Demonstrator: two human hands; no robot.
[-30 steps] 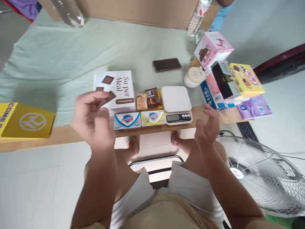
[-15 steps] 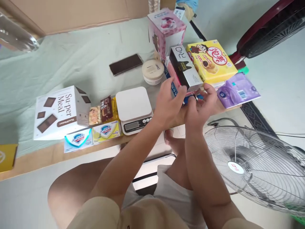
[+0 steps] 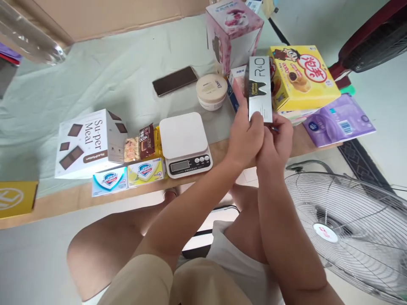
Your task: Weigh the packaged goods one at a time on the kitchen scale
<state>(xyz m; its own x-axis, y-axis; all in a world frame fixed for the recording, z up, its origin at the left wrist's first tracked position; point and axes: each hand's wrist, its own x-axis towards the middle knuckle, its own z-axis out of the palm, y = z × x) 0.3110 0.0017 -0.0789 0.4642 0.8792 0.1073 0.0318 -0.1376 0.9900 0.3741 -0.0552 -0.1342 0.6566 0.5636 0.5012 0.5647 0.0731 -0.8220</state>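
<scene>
A silver-and-black box [image 3: 260, 84] marked "Bamboo Charcoal" is tilted up in both my hands at the right side of the table. Around its left edge and lower front wraps my left hand [image 3: 246, 137], closed on it. My right hand [image 3: 274, 144] grips the box's lower right end, its fingers partly hidden. Behind the box, a pink-and-white box [image 3: 238, 76] and the dark blue side of another show in part. Close on the right stands a yellow snack box [image 3: 300, 80]. Left of my hands are a round cream tub [image 3: 211, 91] and a white kitchen scale [image 3: 183, 135].
A phone [image 3: 174, 80] lies behind the scale. To the left are a Su-per Meal box [image 3: 84, 142], snack packets [image 3: 146, 142] and two soap boxes [image 3: 110, 181]. A purple packet [image 3: 340, 120] overhangs the table edge at right. The fan [image 3: 346, 224] stands close to my right arm.
Both hands came right from apart over the table's front to the box pile. The silver-and-black box has been taken hold of and tilted up. The view has swung right.
</scene>
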